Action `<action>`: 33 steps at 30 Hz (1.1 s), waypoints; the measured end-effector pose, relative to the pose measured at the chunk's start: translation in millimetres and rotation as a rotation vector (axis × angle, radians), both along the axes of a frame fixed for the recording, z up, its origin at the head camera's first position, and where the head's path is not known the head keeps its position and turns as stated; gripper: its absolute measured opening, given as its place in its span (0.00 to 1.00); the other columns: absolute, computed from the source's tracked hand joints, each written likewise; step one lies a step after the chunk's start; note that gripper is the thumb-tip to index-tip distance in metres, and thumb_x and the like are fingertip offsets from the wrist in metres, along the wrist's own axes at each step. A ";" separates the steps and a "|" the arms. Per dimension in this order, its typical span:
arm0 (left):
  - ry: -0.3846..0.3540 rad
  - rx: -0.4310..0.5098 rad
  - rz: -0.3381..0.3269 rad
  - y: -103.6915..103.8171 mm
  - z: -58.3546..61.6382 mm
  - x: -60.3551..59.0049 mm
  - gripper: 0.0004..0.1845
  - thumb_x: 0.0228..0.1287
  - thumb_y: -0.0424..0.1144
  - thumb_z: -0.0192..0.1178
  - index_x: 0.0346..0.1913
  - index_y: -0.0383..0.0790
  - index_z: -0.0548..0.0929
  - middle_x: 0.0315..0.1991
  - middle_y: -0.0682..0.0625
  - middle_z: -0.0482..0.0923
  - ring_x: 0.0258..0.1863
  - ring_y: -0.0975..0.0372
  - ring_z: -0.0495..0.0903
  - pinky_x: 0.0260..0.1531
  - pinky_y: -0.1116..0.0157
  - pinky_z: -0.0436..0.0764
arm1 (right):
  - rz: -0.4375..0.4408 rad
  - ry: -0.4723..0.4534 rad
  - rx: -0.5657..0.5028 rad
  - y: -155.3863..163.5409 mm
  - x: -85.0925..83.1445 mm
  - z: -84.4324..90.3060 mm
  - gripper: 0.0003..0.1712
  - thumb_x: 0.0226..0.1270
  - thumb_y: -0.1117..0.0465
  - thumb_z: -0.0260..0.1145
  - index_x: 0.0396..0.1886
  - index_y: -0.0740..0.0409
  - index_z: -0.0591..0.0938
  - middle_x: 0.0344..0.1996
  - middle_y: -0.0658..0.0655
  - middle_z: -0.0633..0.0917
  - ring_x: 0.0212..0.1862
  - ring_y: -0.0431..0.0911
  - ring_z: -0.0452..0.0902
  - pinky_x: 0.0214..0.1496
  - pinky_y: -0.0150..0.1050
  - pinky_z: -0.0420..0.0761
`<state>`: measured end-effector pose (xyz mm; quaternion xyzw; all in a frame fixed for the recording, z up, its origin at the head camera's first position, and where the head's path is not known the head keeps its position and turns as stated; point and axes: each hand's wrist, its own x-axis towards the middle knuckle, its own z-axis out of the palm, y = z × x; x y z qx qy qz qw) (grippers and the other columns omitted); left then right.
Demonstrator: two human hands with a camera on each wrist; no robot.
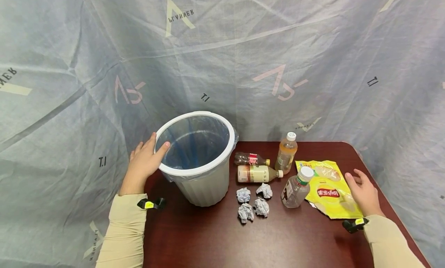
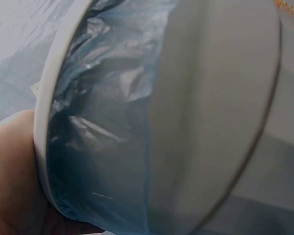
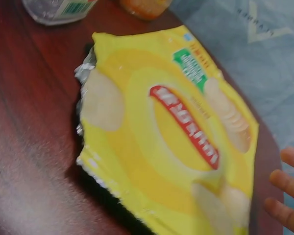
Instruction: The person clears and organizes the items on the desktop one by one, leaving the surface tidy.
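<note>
Covering the whole background: grey-blue cloth backdrop, creased, printed with letters and marks.
Surface: dark red wood, rounded far right corner, carries everything below.
Bin: white ribbed plastic, upright at the left rear of the surface, white ring on the rim, lined with a clear blue bag; in the left wrist view fills the frame, bag crumpled under the rim.
Left hand: rests against the bin's left rim, thumb hooked over the ring, fingers spread on the outer side, gripping the rim.
Chip bag: yellow, flat, torn open at its near end, lies on the right of the surface; silver inside shows at the tear in the right wrist view.
Right hand: just beside the chip bag's right edge, fingers relaxed and slightly spread, holds nothing; cannot tell whether the fingertips touch the bag.
Bottles: one with amber drink upright behind the chip bag; one clear with white cap tilted beside the bag's left edge; two lying on their sides, red label behind, pale label in front, right of the bin.
Paper balls: four crumpled, clustered in front of the lying bottles.
</note>
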<state>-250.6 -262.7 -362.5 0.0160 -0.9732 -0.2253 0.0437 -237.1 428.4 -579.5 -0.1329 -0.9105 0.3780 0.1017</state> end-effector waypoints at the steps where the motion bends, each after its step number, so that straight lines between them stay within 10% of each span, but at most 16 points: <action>1: 0.000 0.000 0.001 0.0 0.2 0.2 0.52 0.71 0.74 0.35 0.82 0.39 0.44 0.78 0.31 0.50 0.76 0.31 0.41 0.69 0.29 0.37 | 0.009 -0.006 0.005 -0.2 0.2 -1.8 0.46 0.79 0.38 0.49 0.81 0.65 0.52 0.64 0.82 0.70 0.62 0.76 0.69 0.56 0.72 0.70; 33: 0.011 0.003 0.011 0.8 -0.9 1.4 0.50 0.72 0.73 0.36 0.82 0.38 0.46 0.77 0.31 0.52 0.76 0.30 0.43 0.68 0.29 0.38 | 0.149 -0.186 0.133 9.9 -13.6 -28.4 0.50 0.65 0.49 0.72 0.71 0.78 0.59 0.49 0.79 0.76 0.42 0.62 0.77 0.39 0.51 0.82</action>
